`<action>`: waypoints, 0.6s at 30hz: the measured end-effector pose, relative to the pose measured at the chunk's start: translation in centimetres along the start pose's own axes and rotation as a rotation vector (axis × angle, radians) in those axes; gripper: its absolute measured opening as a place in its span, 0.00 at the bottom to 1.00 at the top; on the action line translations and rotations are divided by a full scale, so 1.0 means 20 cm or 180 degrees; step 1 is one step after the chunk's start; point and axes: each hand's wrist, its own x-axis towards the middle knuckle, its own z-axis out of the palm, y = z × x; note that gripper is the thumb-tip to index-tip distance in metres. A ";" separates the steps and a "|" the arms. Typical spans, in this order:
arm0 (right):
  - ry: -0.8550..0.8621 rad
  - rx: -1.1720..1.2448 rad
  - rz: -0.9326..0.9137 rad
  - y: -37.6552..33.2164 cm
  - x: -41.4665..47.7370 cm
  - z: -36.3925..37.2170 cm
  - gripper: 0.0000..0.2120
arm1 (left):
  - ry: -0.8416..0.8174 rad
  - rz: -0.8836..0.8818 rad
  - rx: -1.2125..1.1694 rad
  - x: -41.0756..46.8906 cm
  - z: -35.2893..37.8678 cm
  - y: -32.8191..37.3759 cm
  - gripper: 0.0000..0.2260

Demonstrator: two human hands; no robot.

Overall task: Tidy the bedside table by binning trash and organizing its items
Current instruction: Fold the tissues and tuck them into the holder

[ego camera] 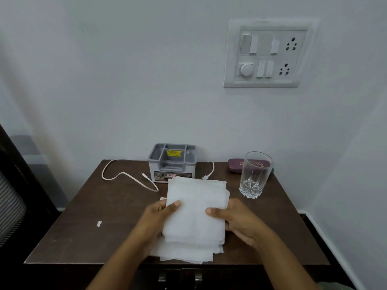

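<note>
Tissues [195, 208], one stack, were gripped by my left hand [156, 218] and right hand [236, 220], thumbs on top, over the table's [83, 206] near middle. Just beyond: one grey organiser [172, 162], one white cable [125, 174] looping left. Far right: one glass [255, 174], with one maroon case [234, 165] behind it. One paper scrap [99, 223] near left.

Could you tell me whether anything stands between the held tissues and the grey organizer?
Nothing visible does; the tissues overlap the grey organizer front in this view, with the white cable lying off to the sides.
</note>
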 end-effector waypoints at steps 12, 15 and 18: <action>-0.0124 -0.0883 -0.1112 -0.04 -0.09 -0.02 0.21 | -0.0366 -0.0302 -0.0581 -0.09 -0.04 0.04 0.12; 0.0031 -0.1298 -0.1608 -0.05 -0.13 -0.01 0.21 | -0.0482 -0.0326 -0.0723 -0.12 -0.04 0.08 0.15; 0.0121 -0.1643 -0.1954 -0.07 -0.16 0.00 0.25 | -0.0611 -0.0408 -0.0925 -0.15 -0.03 0.14 0.16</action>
